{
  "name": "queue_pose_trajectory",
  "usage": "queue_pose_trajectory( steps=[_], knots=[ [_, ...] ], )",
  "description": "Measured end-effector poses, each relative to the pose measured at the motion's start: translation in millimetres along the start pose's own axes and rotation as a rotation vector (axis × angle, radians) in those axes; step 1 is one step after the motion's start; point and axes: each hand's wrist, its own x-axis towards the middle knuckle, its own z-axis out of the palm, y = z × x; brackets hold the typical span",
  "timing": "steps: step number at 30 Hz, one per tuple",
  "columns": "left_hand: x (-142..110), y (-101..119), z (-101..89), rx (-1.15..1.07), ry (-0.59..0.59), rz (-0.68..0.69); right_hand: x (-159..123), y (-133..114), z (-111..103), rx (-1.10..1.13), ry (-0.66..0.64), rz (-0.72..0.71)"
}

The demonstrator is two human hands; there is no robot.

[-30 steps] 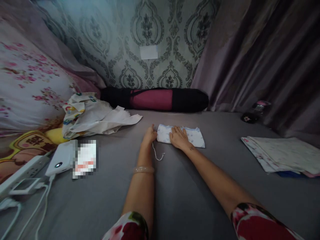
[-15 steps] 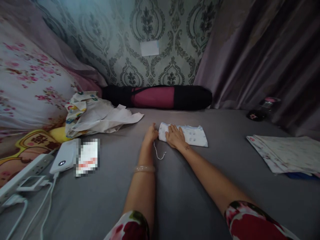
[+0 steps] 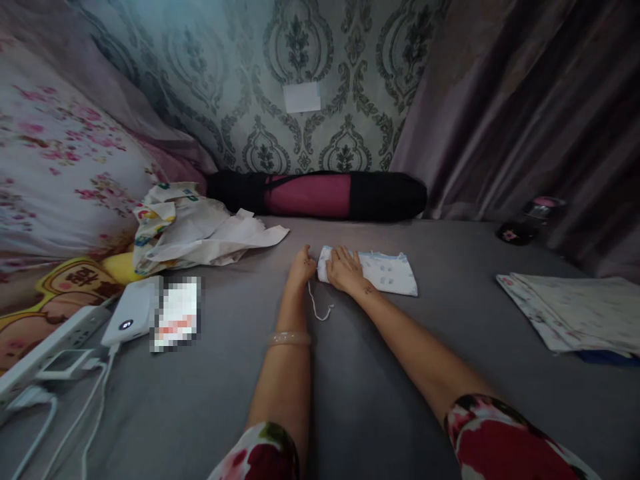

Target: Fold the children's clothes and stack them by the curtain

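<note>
A small folded white cloth (image 3: 393,272) with pale blue prints and a light blue edge lies flat on the grey bed sheet (image 3: 380,400). My right hand (image 3: 345,269) rests flat on its left part, fingers stretched out and palm down. Just beside the cloth's left end, my left hand (image 3: 302,268) is closed, its fingertips mostly hidden from this side. A thin white string (image 3: 314,303) runs out from under that hand and curls on the sheet.
To the left lie a crumpled patterned cloth (image 3: 205,233), a white power bank (image 3: 134,310), a blurred card (image 3: 177,313) and a power strip (image 3: 55,350) with cables. A black and pink roll (image 3: 310,195) lies along the wall. Folded cloths (image 3: 575,313) lie right, near a dark jar (image 3: 517,232).
My right hand has slid slightly left along the folded cloth, uncovering more of its middle. My left hand stays by the cloth's left end. The view has shifted a little.
</note>
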Motion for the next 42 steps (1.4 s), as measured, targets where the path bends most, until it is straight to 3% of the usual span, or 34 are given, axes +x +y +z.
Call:
queue_pose_trajectory(
  steps=[7, 19, 22, 30, 36, 42],
  knots=[
    [-0.2, -0.6, -2.4, -0.047, 0.055, -0.004, 10.8, -20.4, 11.7, 0.048, 0.014, -0.065],
    [-2.6, 3.0, -4.1, -0.046, 0.074, -0.041, 12.3, -19.6, 14.2, 0.111, -0.112, -0.033],
    [-3.7, 5.3, -3.2, -0.040, 0.070, -0.010, 12.1, -18.2, 9.6, 0.126, -0.132, -0.030],
    [-8.6, 30.3, 5.0, -0.021, 0.106, 0.184, -11.2, 9.5, -9.2, 0.060, -0.014, -0.039],
    [-16.4, 47.9, 27.7, 0.136, -0.036, 0.379, -26.7, 36.0, -20.1, 0.024, 0.012, -0.010],
    [-27.2, 40.5, 41.9, 0.386, -0.157, 0.443, -37.3, 46.8, -9.1, 0.033, 0.008, 0.042]
  ],
)
